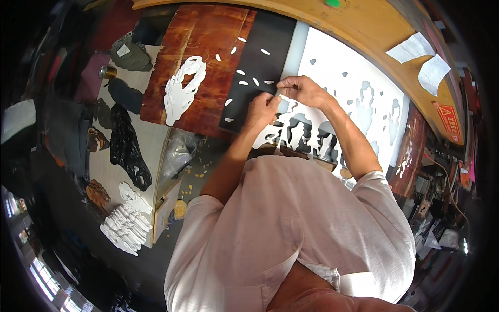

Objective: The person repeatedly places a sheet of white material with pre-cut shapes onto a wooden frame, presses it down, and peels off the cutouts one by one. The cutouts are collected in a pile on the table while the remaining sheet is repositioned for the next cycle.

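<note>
My left hand [262, 110] and my right hand [302, 89] meet over a large white sheet [358, 67] with many shapes cut out of it. Both pinch a white cut piece [285, 106] at the sheet's left edge, where it overlaps a black mat [260, 36]. Several small white oval scraps [243, 73] lie scattered on the black mat. A bigger white cut-out shape [182, 88] rests on the reddish-brown board [208, 31] to the left.
A stack of white cut shapes [127, 223] lies on a pale side table [150, 140] at left, with a black cut piece [127, 148] and dark pieces [130, 54] near it. Papers [423, 57] sit on the yellow wooden bench edge [364, 26]. Yellowish scraps litter the floor [195, 174].
</note>
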Available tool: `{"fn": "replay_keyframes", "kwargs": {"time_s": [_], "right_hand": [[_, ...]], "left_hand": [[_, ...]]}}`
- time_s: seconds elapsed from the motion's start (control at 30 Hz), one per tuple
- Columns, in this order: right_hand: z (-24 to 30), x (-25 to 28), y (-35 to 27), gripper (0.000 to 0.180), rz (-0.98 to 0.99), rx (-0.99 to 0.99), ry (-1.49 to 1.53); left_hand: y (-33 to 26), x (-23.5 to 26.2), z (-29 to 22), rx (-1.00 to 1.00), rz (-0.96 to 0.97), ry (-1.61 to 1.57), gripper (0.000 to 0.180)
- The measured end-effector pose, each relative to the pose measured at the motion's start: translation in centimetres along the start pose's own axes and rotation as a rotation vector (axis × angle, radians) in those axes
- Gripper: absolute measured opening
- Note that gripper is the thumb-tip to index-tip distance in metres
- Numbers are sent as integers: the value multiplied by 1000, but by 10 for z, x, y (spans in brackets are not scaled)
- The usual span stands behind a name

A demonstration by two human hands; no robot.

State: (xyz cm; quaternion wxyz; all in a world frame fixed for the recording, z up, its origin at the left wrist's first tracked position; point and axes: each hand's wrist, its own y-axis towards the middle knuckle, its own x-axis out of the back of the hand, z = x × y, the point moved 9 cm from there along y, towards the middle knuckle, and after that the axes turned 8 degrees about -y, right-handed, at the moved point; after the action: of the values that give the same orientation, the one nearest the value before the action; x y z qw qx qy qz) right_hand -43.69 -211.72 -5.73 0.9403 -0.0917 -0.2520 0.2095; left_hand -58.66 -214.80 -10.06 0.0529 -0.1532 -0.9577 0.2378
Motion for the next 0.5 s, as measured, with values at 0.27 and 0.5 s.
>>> {"fn": "replay_keyframes", "kwargs": {"time_s": [0.27,0.5], "right_hand": [[-22,21,-30,20,-127,-130,72],[12,5,-28,25,-71,-133,126]], "left_hand": [[-28,60,-7,-230,-264,325,34],[-92,45,20,-114,-234,777,73]]}}
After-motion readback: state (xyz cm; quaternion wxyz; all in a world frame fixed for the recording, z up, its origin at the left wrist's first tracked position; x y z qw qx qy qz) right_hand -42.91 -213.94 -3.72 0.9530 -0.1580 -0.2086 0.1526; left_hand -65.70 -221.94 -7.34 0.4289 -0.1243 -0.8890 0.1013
